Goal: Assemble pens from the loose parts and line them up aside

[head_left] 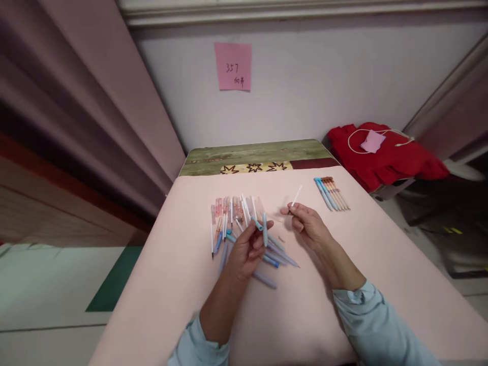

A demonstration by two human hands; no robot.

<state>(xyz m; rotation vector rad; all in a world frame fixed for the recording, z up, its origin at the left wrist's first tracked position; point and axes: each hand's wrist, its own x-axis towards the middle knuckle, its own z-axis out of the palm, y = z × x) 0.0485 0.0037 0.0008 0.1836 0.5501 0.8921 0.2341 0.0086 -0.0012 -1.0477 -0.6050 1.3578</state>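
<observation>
My left hand [249, 249] is closed around blue pen barrel parts [265, 230], held upright between fingertips and thumb. A white pen refill [296, 195] is pinched in my right hand [308, 223], slanting up to the right. Beneath and beside my left hand lies a loose heap of pen parts: pale purple-blue barrels [284, 256], white refills [212, 241] with dark tips, and clear pinkish pieces [219, 206] at the back. A tiny curved piece [281, 239] rests on the cloth between the hands.
At the right stands a neat row of blue and brown-topped pens [331, 194]. A pink cloth [183, 284] covers the table, whose green patterned end [206, 153] meets the wall. Red fabric [392, 162] with a white cable [353, 134] lies beyond the right edge.
</observation>
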